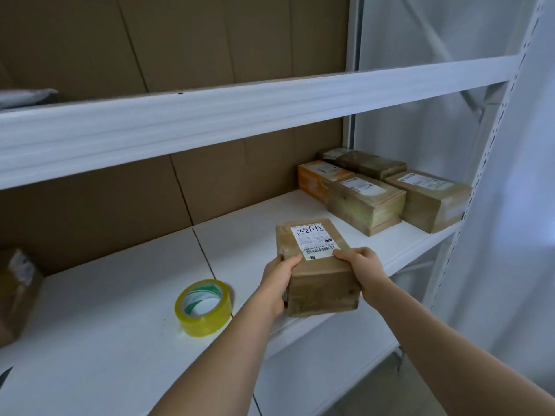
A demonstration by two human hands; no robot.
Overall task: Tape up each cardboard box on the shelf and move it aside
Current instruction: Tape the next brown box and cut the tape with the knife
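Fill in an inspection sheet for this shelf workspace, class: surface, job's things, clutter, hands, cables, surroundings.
Surface: white shelf, seams between panels.
Job's things: box at front edge, label up; tape roll to its left; five boxes at right end.
Clutter: another box at far left; dark object, unclear.
Hands: left hand and right hand grip the box's sides.
Cables: nothing seen.
Surroundings: cardboard backing, white uprights.

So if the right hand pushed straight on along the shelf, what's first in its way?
Probably the labelled box at the front of the stack on the right; the right hand already holds the box, which would hit it first. Depth is unclear.
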